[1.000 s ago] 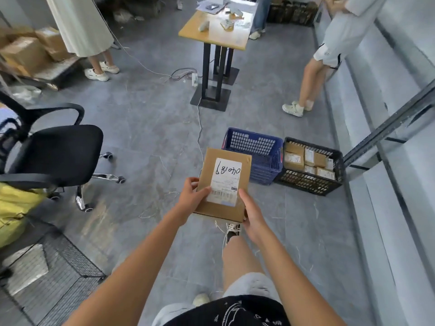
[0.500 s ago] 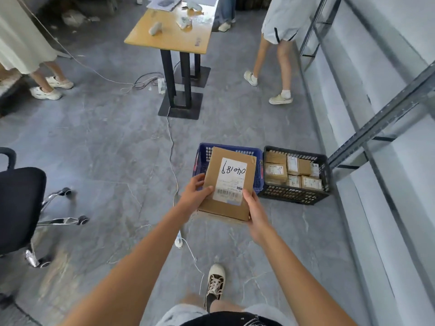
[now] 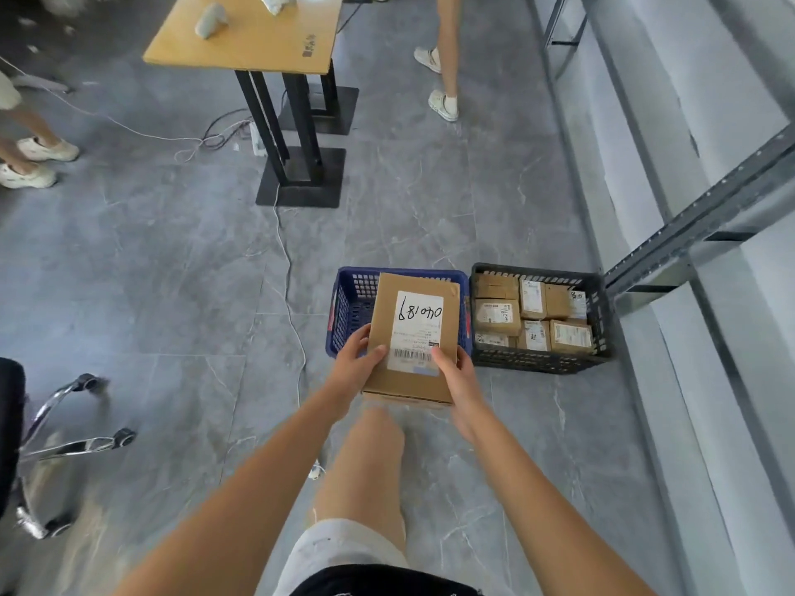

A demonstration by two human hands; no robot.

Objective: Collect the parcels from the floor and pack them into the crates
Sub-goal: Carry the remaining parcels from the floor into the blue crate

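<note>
Head view: left hand (image 3: 357,359) & right hand (image 3: 456,376) both grip the parcel (image 3: 413,337), held over the blue crate (image 3: 344,311) (black crate (image 3: 537,359), right of it, looks full). Lower flat, label up, then let go.

The parcel (image 3: 413,337) was plain brown cardboard with a white label (image 3: 416,333) carrying black handwriting and a black barcode. One crate (image 3: 350,307) was blue with a lattice of holes; the other crate (image 3: 537,359) was black with the same lattice and held brown boxes (image 3: 555,301) with white labels. The floor (image 3: 172,273) was grey, veined with thin pale lines like marble; the table (image 3: 249,40) had a tan top on black legs, the cable (image 3: 288,268) was white, and the shoes (image 3: 443,105) were off-white.
</note>
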